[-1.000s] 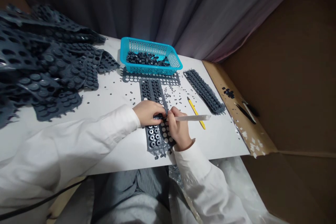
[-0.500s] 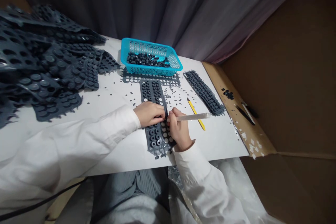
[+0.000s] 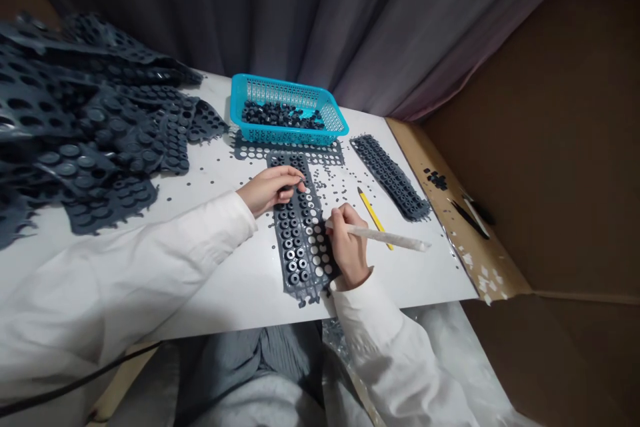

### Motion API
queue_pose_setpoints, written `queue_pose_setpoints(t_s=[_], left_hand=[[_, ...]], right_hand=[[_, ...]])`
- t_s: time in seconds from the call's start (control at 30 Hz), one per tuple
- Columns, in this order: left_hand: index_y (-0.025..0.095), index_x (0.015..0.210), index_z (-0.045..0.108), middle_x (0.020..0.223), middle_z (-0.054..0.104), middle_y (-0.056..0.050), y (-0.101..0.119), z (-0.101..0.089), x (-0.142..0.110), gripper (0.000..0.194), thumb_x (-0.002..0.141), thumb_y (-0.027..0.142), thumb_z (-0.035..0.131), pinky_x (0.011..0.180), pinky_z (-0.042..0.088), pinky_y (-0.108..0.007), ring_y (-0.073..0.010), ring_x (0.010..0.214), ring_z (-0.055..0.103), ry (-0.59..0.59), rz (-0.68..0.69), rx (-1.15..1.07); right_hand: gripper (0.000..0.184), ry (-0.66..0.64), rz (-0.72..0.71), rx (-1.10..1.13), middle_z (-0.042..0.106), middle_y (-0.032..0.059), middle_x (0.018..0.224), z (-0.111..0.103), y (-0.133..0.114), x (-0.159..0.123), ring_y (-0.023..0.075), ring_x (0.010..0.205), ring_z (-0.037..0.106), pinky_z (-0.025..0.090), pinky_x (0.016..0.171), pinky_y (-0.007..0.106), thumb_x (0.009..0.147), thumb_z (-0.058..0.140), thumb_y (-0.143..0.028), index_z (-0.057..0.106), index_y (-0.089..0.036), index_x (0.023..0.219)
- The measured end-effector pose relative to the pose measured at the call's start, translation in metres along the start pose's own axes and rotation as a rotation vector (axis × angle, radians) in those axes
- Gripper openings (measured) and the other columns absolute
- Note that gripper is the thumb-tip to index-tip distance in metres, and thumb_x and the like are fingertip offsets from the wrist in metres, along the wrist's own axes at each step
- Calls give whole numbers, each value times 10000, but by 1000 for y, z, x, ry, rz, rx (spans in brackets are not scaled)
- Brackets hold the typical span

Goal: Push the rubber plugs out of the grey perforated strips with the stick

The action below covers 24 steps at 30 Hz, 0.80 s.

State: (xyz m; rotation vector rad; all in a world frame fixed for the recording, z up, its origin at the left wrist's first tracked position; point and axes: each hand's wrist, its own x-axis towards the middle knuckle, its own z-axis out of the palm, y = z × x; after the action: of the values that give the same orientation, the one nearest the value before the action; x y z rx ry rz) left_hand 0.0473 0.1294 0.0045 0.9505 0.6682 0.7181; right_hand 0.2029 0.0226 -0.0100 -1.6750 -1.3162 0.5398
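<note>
A dark rubber strip (image 3: 292, 247) with rows of round, holed studs lies lengthwise before me. Its right rows show open white holes along the near half. My left hand (image 3: 273, 188) is over the strip's far part, thumb and forefinger pinched together; whatever is between the fingertips is too small to make out. Beside the strip's right edge, my right hand (image 3: 349, 247) is closed around a white pen-like stick (image 3: 390, 238), its long end pointing right. The stick's tip is close to the open holes.
Behind the strip, a blue basket (image 3: 290, 83) of small black pieces rests on another perforated strip (image 3: 245, 152). Dark rubber sheets (image 3: 100, 120) are heaped left. On the right lie a studded strip (image 3: 390, 177), a yellow pencil-like tool (image 3: 371, 210) and tweezers (image 3: 467, 219). Tiny black discs litter the table.
My left hand has lifted off the middle of the strip and moved toward its far end, uncovering studs. My right hand has shifted slightly right with the white stick, drawing its tip away.
</note>
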Motion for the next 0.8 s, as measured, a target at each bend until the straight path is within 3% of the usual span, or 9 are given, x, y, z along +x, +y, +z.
queue_pose_setpoints(t_s=[0.17,0.33,0.43,0.5,0.57,0.63,0.7,0.8], left_hand=[[119,841,558,632,563,-18,1,4,-3,208,664,58,467,436,283,-166,-31,411,352,-48,-45,-36],[120,653,551,615,514,-17,1,4,-4,163,605,36,420,434,347,-194,-72,484,455,-133,-94,83],[125,617,509,623,495,-19,0,6,-5,88,689,115,459,421,344,-195,-78,499,460,-145,-135,130],[130,691,513,629,488,-7,0,7,-6,119,771,200,458,406,317,-192,-66,467,420,-136,-126,211],[137,834,537,658,514,3,-1,9,-7,139,818,229,434,427,328,-199,-67,465,409,-149,-11,400],[148,926,556,722,560,-3,-1,9,-8,175,829,189,416,536,400,-224,-90,558,478,-200,195,695],[149,900,583,795,593,-21,-1,9,-9,202,826,132,395,705,434,-259,-124,726,542,-272,396,989],[142,851,602,847,605,-47,-2,10,-11,235,848,135,367,775,424,-274,-153,815,561,-370,496,1278]], right_hand=[[321,-51,6,10,473,-55,529,1,0,4,102,531,461,344,546,231,873,455,-361,435,-191,602],[322,-87,18,17,493,-54,509,3,-2,5,104,508,473,350,527,225,872,460,-370,449,-191,603],[326,-97,2,-12,496,-51,503,3,-4,5,104,502,468,346,530,229,876,452,-361,446,-191,597],[323,-101,-23,-50,491,-49,500,3,-4,5,106,500,457,335,530,234,877,447,-346,444,-192,593],[314,-109,-49,-92,490,-45,505,3,-5,5,110,502,451,323,530,239,877,442,-333,441,-195,595],[307,-117,-71,-126,492,-40,517,4,-5,5,115,509,450,316,533,242,877,437,-326,432,-197,598],[305,-119,-86,-143,490,-38,526,4,-4,5,117,514,451,314,538,244,879,431,-325,419,-200,601],[301,-113,-98,-146,479,-39,529,4,-3,5,118,515,450,313,541,243,881,427,-319,404,-201,605]])
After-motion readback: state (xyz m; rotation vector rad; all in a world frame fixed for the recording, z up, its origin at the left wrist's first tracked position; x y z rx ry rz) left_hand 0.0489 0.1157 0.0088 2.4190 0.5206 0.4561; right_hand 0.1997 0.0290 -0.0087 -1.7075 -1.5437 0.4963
